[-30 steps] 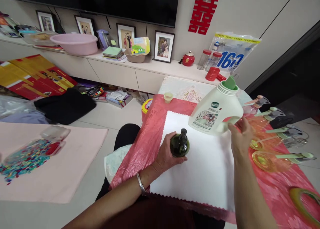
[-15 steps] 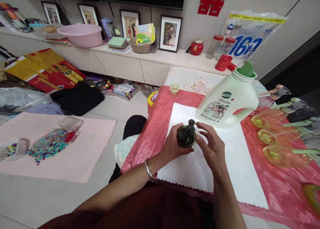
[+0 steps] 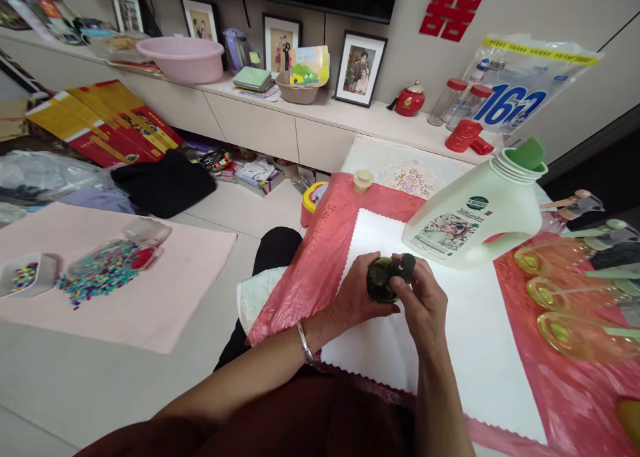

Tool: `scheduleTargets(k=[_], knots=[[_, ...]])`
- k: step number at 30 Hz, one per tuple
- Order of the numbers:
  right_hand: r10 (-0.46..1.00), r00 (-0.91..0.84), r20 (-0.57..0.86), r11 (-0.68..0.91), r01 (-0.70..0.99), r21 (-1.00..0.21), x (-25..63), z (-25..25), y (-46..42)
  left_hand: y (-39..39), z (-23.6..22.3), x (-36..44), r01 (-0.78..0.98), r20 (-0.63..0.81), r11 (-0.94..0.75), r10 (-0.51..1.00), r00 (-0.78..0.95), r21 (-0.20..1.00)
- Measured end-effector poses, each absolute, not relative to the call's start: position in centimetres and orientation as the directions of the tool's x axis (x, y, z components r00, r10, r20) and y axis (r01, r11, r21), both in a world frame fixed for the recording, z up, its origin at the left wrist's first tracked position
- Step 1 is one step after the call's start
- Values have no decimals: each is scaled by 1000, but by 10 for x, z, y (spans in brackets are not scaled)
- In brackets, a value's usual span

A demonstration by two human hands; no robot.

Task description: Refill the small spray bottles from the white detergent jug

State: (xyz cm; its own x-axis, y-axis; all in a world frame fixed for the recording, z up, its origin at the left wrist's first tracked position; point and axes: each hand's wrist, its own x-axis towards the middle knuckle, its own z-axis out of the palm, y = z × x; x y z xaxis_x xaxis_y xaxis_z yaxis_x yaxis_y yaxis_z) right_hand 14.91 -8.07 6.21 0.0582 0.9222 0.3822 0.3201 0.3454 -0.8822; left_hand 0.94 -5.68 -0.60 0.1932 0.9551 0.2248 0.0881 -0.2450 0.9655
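Closely gripped: a dark green pump bottle between two bare hands

We saw the glossy, rounded bottle (image 3: 380,284) held above a smooth white sheet (image 3: 483,350) with a scalloped edge. Our left hand (image 3: 356,292) was wrapped around its body; our right hand (image 3: 424,300) had thumb and fingers closed on its black pump top (image 3: 404,266). Shiny, crinkled red plastic film (image 3: 300,297) lay beneath the sheet.

Just beyond our hands stood a pale, opaque jug (image 3: 505,210) with a looped handle; a green piece (image 3: 529,153) stuck up from its mouth, and we could not tell what was inside. A small pale cup (image 3: 363,181) sat near the film's far edge. To our right, clear bottles (image 3: 583,337) showed yellow at their bases. Well off to our left, a white tray (image 3: 49,274) held small multicoloured pieces, and more (image 3: 100,276) lay heaped beside it on a flat pink sheet (image 3: 165,310).
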Motion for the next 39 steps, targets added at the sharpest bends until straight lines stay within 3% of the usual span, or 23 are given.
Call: scheduleTargets(k=[8,15,25,33,39], knots=[[898,158,412,337,357,-871,143,56,-86,-58,0,8,122,206,-238,952,226,964],[934,106,341,291,326,-899,147,71,-94,-56,1,9,83,236,-260,944,231,962],[885,197,421,335,358,-872,142,71,-87,-54,3,9,93,291,-321,925,245,942],[937,103,333,302,237,-923,139,83,-89,-56,6,9,59,322,-342,922,215,938],[927,190,323,270,259,-927,137,74,-87,-53,11,8,43,284,-305,924,257,951]])
